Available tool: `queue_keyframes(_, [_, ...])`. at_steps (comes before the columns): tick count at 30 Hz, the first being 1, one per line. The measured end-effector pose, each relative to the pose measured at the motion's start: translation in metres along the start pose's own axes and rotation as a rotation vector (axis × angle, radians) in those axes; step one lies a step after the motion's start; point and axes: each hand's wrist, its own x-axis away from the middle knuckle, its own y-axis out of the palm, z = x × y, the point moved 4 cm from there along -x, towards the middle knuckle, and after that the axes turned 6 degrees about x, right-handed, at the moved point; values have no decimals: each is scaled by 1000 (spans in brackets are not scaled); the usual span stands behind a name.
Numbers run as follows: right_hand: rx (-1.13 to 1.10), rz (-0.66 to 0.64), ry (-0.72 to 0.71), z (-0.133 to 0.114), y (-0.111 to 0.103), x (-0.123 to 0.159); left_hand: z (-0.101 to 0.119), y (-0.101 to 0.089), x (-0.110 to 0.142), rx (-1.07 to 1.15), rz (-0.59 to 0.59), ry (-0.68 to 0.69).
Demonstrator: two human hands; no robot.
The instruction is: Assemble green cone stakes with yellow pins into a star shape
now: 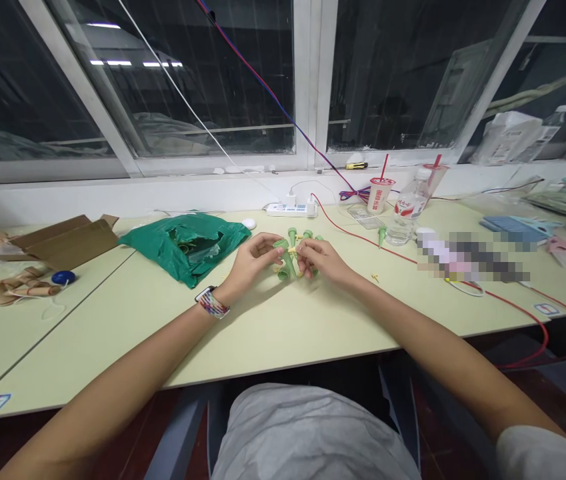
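Above the pale table, both hands work on an assembly of green flared plastic pieces (285, 265) joined by small yellow parts. My left hand (257, 259) curls round the nearest green piece, thumb and fingers closed on it. With its fingertips pinched, my right hand (320, 259) grips a small yellow connector (292, 251) at the assembly's side. More green pieces (293, 233) show just behind the fingers. A loose yellow part (375, 278) lies to the right of my right hand, and a single green piece (381, 236) stands farther back.
A torn green plastic bag (187, 250) lies left of the hands, near a cardboard box (63, 243) and a wooden toy with a blue ball (63, 277). A power strip (290, 209) sits behind. To the right are a paper cup (379, 197), a water bottle (407, 210) and a red cable (500, 303).
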Motion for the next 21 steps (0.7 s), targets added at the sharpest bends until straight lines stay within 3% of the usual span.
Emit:
queue_keyframes(5, [-86, 122, -10, -4, -12, -3, -10, -24, -27, 184, 186, -27])
queue_keyframes(10, [-179, 272, -9, -4, -27, -6, -24, -58, -66, 51, 395, -182])
queue_keyframes(15, [-191, 282, -12, -5, -27, -6, -46, -70, -93, -234, 420, -267])
queue_keyframes(21, [-179, 288, -16, -6, -26, -6, -68, -75, -100, -421, 422, -276])
